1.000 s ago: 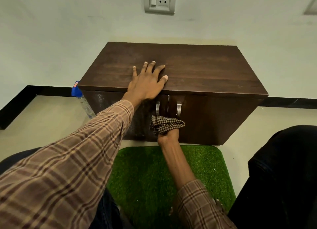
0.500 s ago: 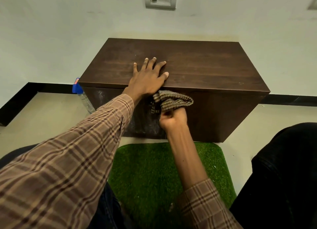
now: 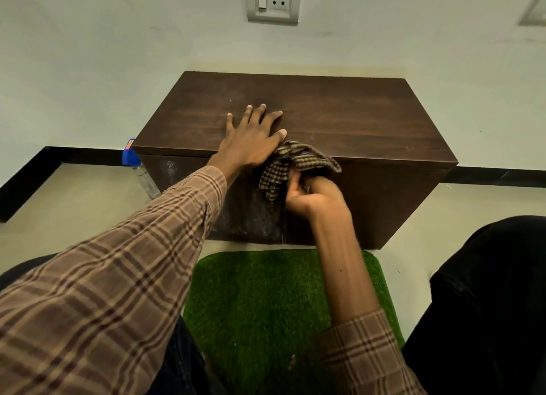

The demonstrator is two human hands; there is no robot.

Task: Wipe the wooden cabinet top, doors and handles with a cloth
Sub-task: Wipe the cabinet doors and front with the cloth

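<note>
the right hand [image 3: 313, 195] gripped the cloth [image 3: 298, 162] at the cabinet [image 3: 339, 119] front's top edge; the left hand [image 3: 251, 140] lay flat, steadying. best to press firmly along that edge.

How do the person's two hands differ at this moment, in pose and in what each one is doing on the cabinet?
The left hand lies flat, fingers spread, on the cabinet top; the right hand is curled, gripping the checked cloth. The left holds nothing; the right holds the cloth at the cabinet's upper front edge. Both arms wear plaid sleeves.
</note>
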